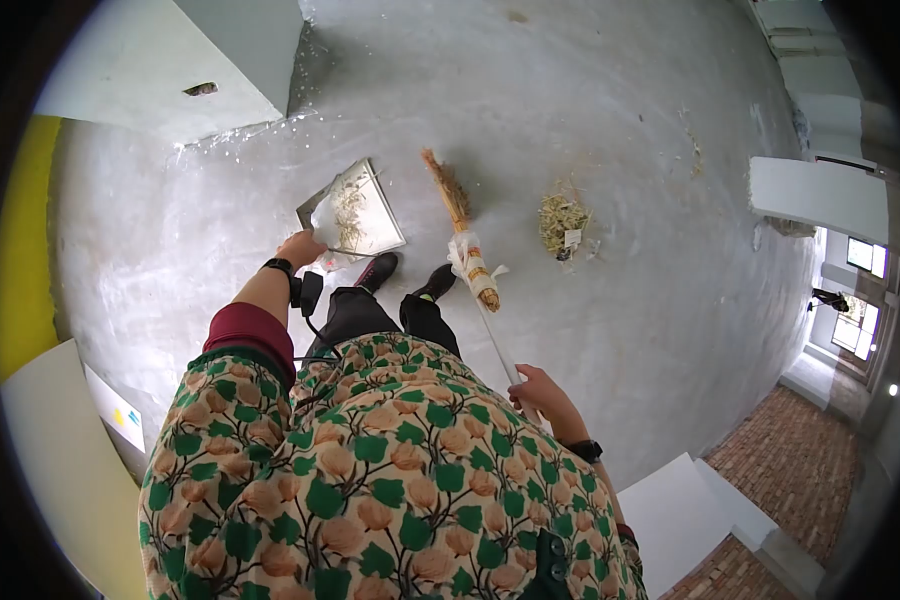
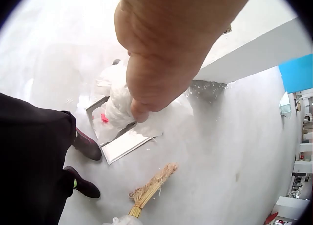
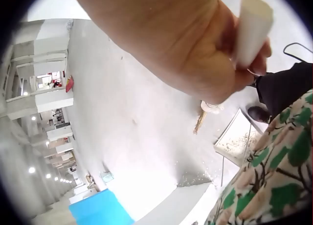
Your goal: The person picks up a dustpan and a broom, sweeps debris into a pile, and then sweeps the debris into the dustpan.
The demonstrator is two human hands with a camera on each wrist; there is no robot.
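Note:
The left hand [image 1: 302,248] grips the near side of a dustpan-like tray [image 1: 378,215] with a metal frame; straw bits lie on its white surface. In the left wrist view a white plastic bag [image 2: 119,105] bunches beside the left hand [image 2: 161,64]. The right hand [image 1: 548,392] has its fingers curled round the white pole [image 1: 500,350] of a straw broom [image 1: 457,208], whose head is wrapped in plastic. In the right wrist view the pole's end [image 3: 254,27] sticks out of the right hand [image 3: 195,49]. The broom lies to the right of the tray.
A pile of straw [image 1: 562,222] with a label lies on the grey floor [image 1: 650,300] right of the broom. A white block [image 1: 185,75] stands at upper left. The person's shoes [image 1: 378,270] are close below the tray. White panels [image 1: 675,510] stand at lower right.

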